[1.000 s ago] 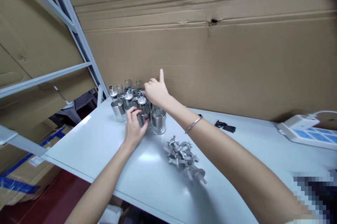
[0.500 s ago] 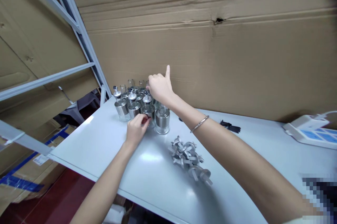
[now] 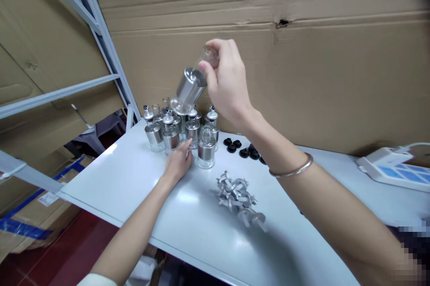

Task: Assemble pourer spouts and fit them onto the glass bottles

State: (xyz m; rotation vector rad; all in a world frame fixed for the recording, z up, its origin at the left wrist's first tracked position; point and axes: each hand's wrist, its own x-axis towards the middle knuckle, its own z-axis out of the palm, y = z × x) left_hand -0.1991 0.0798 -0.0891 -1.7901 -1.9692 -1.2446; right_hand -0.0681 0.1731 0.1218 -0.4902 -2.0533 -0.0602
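My right hand is raised above the table, closed around the neck of a glass bottle with a steel sleeve; the bottle hangs tilted, base down to the left. Below it stands a cluster of similar small bottles, several with metal spout caps. My left hand rests on the white table with fingers stretched, fingertips touching the front bottles. One uncapped bottle stands just right of that hand.
A heap of metal spout caps lies in the middle of the table. Several small black stoppers sit by the cardboard wall. A white and blue device is at the far right. A grey shelf frame rises at left.
My right hand has lifted a bottle out of the cluster and raised it high. My left hand let go of a front bottle and opened. The black stoppers came into sight.
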